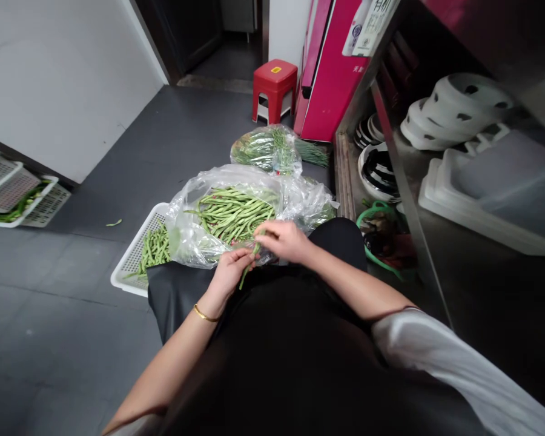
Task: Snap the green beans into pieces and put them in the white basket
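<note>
Grey tiled floor [136,145]; slim, light-green bean [244,280] in the fingertip grip of both hands [229,272]

Operating from a distance, I hold my left hand [230,270] and right hand [284,240] close together in front of my torso [295,345], each drawn into a pinch. The left shows its back; the right sits slightly farther forward, its fingers [267,227] curled. My left forearm [170,360] angles up from the lower left, while my right forearm [358,283] slants in from the right, its wrist [312,252] nearly straight.
</note>
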Tool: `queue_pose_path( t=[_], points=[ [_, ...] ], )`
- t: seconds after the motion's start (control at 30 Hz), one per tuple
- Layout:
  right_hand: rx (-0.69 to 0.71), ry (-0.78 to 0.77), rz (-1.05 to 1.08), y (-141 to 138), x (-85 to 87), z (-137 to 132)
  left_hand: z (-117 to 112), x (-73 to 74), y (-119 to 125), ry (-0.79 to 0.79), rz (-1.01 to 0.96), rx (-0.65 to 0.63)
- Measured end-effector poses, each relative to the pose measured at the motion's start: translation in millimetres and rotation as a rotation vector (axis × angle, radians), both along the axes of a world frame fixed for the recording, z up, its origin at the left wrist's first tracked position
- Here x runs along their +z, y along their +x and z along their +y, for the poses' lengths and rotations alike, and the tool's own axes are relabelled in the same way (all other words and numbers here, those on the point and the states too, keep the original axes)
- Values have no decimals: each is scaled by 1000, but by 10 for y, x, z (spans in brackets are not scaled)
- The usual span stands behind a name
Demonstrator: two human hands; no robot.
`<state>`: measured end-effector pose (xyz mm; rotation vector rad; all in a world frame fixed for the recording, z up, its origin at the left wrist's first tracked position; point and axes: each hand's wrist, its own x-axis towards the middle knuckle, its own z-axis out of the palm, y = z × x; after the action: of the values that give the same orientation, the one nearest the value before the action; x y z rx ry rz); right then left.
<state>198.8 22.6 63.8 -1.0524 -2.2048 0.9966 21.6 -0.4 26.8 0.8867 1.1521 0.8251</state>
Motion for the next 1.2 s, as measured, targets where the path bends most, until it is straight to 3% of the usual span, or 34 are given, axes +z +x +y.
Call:
queue_pose_path(
  t=[0.07, 0.13, 0.23, 0.3, 0.47, 0.57, 0.67, 0.77, 0.83, 0.9, 0.97, 1.03, 1.13, 1.2],
  points=[
    [164, 206, -36, -158, 11, -202, 34, -101, 0, -32, 13, 97],
    [263, 239, -55, -265, -63, -340, 56, -155, -12, -91, -58, 159],
    [86, 58, -78, -280, -248, -307, 41, -147, -30, -132, -201, 101],
    [-25, -1, -137, -240, -351, -199, 11, -120, -24, -96, -170, 19],
    [-67, 157, -454, -173, -374, -77, -14, -108, -23, 164, 160, 5],
    [-75, 152, -524, -134, -288, -70, 5, -107, -86, 190, 181, -77],
    [145, -69, -355, -77, -233, -57, -14, -107, -169, 70, 44, -305],
    [452, -543, 23, -45, -241, -61, -80, -145, -220, -80, -166, -483],
    [554, -778, 212, -42, -259, -30, -119, -194, -236, -129, -258, -451],
    [651, -856, 122, -50, -268, 84, -131, -244, -252, -143, -327, -327],
    [625, -723, -234, -85, -273, 300, -119, -278, -275, -124, -419, -196],
    [367, -404, -580, -170, -293, 592, -99, -285, -294, -86, -495, -123],
    [-59, 24, -756, -387, -362, 1039, -75, -242, -288, -114, -478, -134],
    [-129, 107, -786, -526, -402, 1232, -56, -195, -266, -196, -408, -150]
  ],
)
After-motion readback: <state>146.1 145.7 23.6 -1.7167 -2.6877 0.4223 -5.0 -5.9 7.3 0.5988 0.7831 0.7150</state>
